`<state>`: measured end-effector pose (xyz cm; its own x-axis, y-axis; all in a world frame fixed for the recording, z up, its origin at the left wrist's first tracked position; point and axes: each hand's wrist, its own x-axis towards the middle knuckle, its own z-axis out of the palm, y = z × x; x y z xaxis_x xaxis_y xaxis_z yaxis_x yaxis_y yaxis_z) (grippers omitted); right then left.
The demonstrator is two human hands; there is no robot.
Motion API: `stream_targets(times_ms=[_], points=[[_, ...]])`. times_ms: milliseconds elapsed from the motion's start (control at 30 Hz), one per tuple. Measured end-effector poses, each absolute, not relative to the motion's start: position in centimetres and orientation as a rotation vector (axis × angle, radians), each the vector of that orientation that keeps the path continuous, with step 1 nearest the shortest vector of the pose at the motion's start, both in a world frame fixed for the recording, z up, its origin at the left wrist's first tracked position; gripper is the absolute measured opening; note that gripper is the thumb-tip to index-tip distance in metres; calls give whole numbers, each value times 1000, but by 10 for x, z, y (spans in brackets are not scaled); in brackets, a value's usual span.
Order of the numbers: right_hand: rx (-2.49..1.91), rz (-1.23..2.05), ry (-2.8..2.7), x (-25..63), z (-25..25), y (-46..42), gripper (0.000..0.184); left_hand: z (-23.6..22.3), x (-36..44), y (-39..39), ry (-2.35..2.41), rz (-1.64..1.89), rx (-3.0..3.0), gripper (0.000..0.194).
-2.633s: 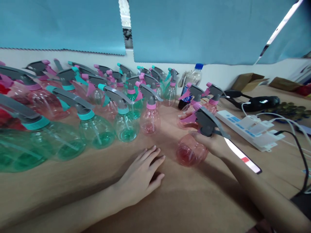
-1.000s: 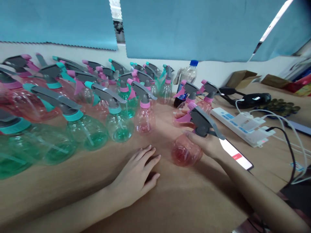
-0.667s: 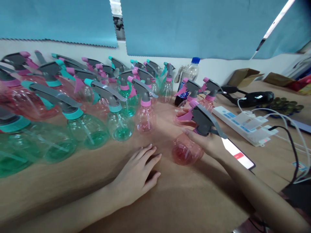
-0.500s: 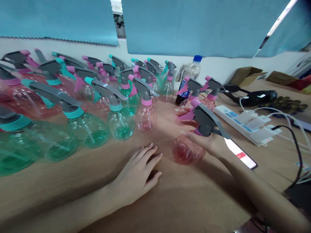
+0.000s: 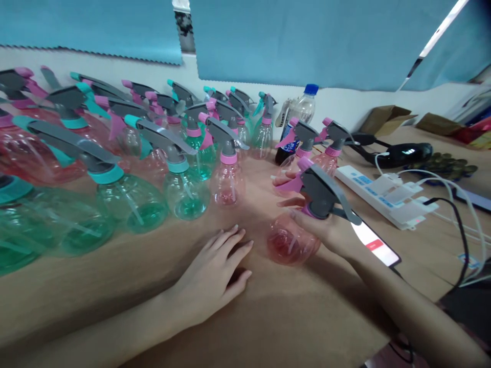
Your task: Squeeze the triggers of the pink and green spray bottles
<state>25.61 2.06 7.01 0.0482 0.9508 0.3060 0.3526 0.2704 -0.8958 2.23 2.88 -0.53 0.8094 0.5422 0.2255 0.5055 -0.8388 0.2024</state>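
Observation:
My right hand is wrapped round the neck of a pink spray bottle with a grey and pink trigger head. The bottle leans, its base toward the left and its head toward the right; a little liquid seems to lie inside. Whether its base touches the table I cannot tell. Flat on the table rests my left hand, fingers stretched out and holding nothing. Beyond it stand a pink spray bottle and a clear green one with a turquoise collar. Two more pink bottles, including one, stand behind my right hand.
Several green and pink spray bottles crowd the left side, a green one among them. At the back stands a blue-capped drink bottle. A phone, a white power strip with cables and black headphones lie on the right.
The held pink spray bottle has tilted slightly more, its base swinging a little left and nearer. My left hand stays flat on the table. The view has shifted slightly.

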Motion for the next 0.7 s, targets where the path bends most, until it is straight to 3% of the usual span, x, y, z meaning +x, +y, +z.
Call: stream_targets(times_ms=[300,600,700], points=[[-1245,852,-1512,270,55,16,39,-6,23,30,821,414,2880,41],[-1433,511,-1505,263,67,15,7,-5,23,30,821,418,2866,39],[-1458,480,-1500,262,69,14,22,-6,23,30,816,424,2867,40]])
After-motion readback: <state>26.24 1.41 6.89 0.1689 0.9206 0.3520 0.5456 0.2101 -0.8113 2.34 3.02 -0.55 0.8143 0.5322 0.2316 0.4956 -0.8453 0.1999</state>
